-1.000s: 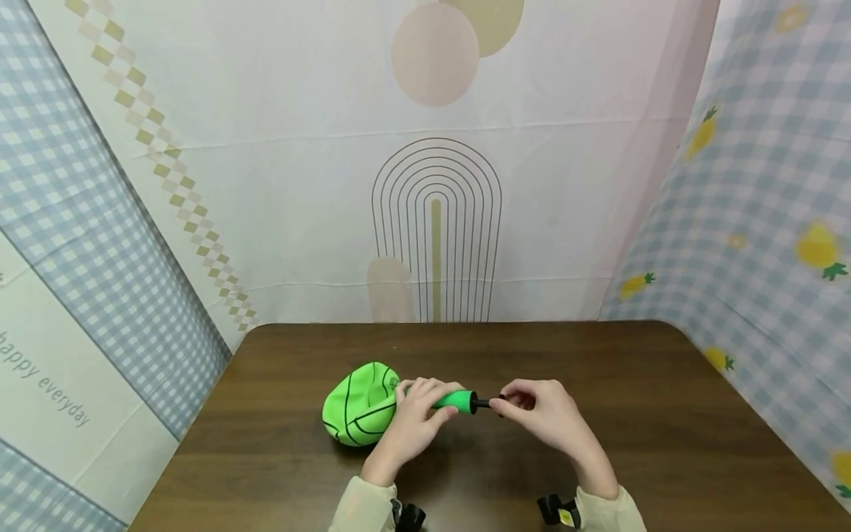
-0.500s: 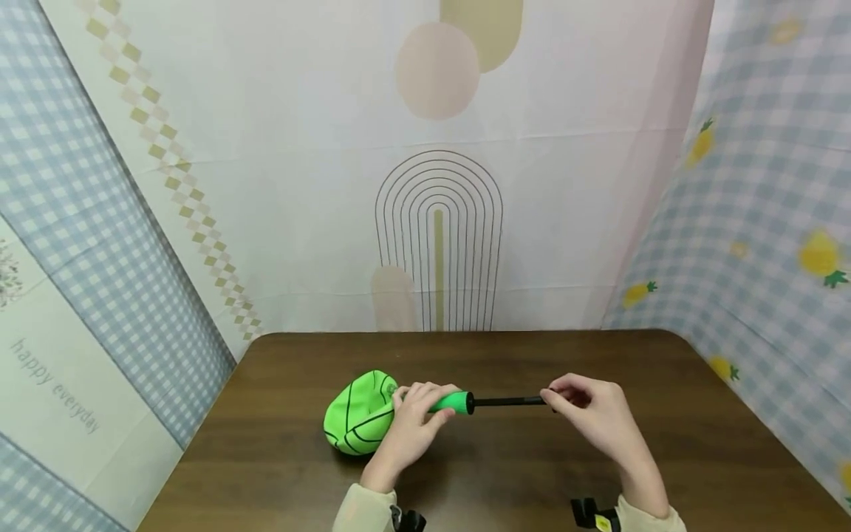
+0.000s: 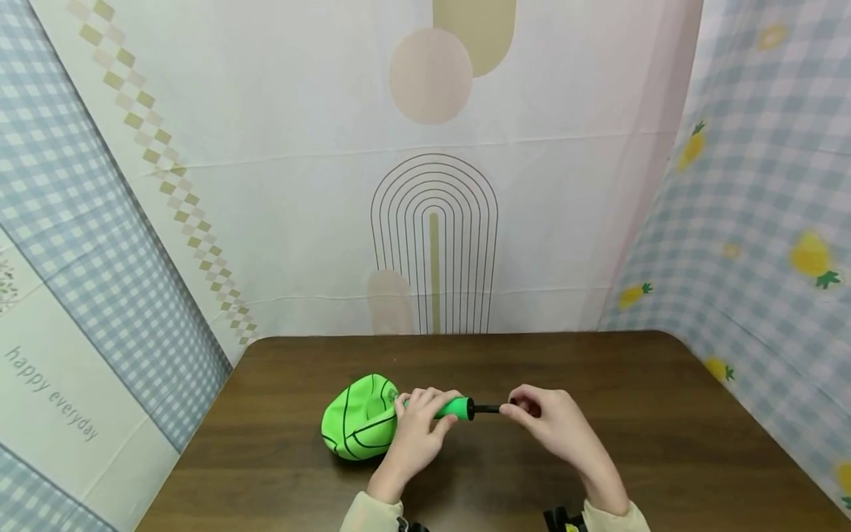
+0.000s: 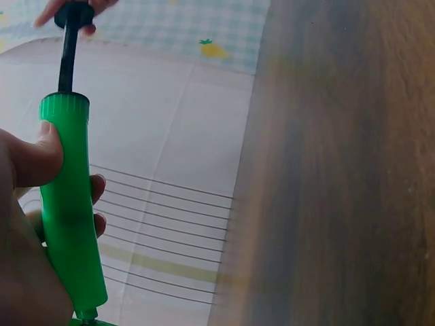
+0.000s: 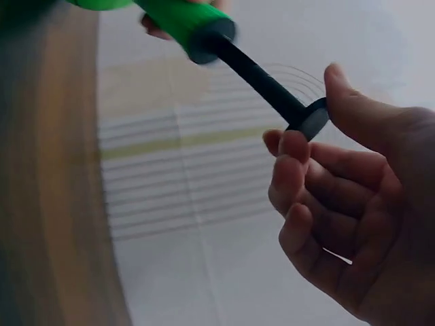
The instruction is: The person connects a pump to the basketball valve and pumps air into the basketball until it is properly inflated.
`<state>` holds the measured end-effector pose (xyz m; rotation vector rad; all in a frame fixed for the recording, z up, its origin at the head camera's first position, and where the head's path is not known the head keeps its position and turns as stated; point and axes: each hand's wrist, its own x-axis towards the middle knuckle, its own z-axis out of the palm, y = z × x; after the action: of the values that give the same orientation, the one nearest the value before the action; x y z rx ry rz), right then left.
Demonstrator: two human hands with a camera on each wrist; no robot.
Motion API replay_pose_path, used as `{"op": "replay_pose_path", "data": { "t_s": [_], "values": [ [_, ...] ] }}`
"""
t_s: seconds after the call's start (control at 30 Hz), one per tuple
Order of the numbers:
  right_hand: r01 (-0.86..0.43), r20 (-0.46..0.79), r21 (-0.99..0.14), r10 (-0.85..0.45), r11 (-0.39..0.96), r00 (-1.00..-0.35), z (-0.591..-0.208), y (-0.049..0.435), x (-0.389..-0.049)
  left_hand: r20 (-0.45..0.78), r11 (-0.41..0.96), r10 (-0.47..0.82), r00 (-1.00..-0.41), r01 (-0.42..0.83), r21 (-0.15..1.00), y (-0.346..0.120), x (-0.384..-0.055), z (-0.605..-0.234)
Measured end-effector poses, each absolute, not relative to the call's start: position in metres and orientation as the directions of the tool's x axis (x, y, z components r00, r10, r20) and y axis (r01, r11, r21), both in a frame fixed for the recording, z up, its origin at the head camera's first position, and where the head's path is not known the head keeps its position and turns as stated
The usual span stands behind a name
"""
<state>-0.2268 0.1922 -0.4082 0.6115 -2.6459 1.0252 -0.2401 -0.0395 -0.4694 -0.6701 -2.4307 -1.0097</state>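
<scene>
A green hand pump (image 4: 71, 204) with a black rod lies across between my two hands. My left hand (image 3: 417, 432) grips its barrel, thumb on one side and fingers curled round the other. The pump's nozzle end meets a limp, dented bright green ball (image 3: 359, 421) with black lines, at the left on the table. My right hand (image 3: 552, 425) pinches the round black handle (image 5: 314, 121) at the rod's end between thumb and fingers. Part of the black rod (image 5: 258, 78) shows outside the barrel.
Both hands work over a dark brown wooden table (image 3: 565, 362). Behind it hangs a pale printed cloth (image 3: 299, 222), with blue checked cloth (image 3: 751, 295) at the right side and more at the left. Each wrist wears a black camera mount.
My right hand drew the pump's handle out to the right, then pushed it back left, so less rod shows now than half a second ago. My left hand and the ball stay nearly in place.
</scene>
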Motion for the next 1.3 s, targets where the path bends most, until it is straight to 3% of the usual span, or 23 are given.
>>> {"op": "replay_pose_path", "data": {
  "t_s": [0.13, 0.37, 0.67, 0.93, 1.17, 1.3],
  "values": [
    [-0.463, 0.334, -0.649, -0.321, 0.604, -0.886, -0.42, 0.181, -0.235, 0.566, 0.643, 0.261, -0.782, 0.578, 0.502, -0.037, -0.24, -0.469],
    [-0.32, 0.16, -0.822, -0.347, 0.471, -0.924, -0.431, 0.171, -0.241, 0.583, 0.639, 0.25, -0.773, 0.584, 0.5, -0.031, -0.237, -0.469],
    [-0.335, 0.152, -0.791, -0.366, 0.513, -0.918, -0.427, 0.174, -0.237, 0.495, 0.609, 0.295, -0.817, 0.56, 0.562, -0.035, -0.237, -0.469],
    [-0.377, 0.235, -0.775, -0.321, 0.507, -0.917, -0.424, 0.176, -0.235, 0.424, 0.559, 0.369, -0.827, 0.562, 0.61, -0.045, -0.239, -0.462],
    [-0.304, 0.227, -0.789, -0.207, 0.533, -0.952, -0.413, 0.188, -0.234, 0.373, 0.562, 0.36, -0.855, 0.518, 0.644, -0.052, -0.241, -0.459],
    [-0.251, 0.249, -0.799, -0.08, 0.546, -0.965, -0.405, 0.205, -0.228, 0.391, 0.561, 0.341, -0.855, 0.519, 0.646, -0.056, -0.243, -0.461]
  ]
}}
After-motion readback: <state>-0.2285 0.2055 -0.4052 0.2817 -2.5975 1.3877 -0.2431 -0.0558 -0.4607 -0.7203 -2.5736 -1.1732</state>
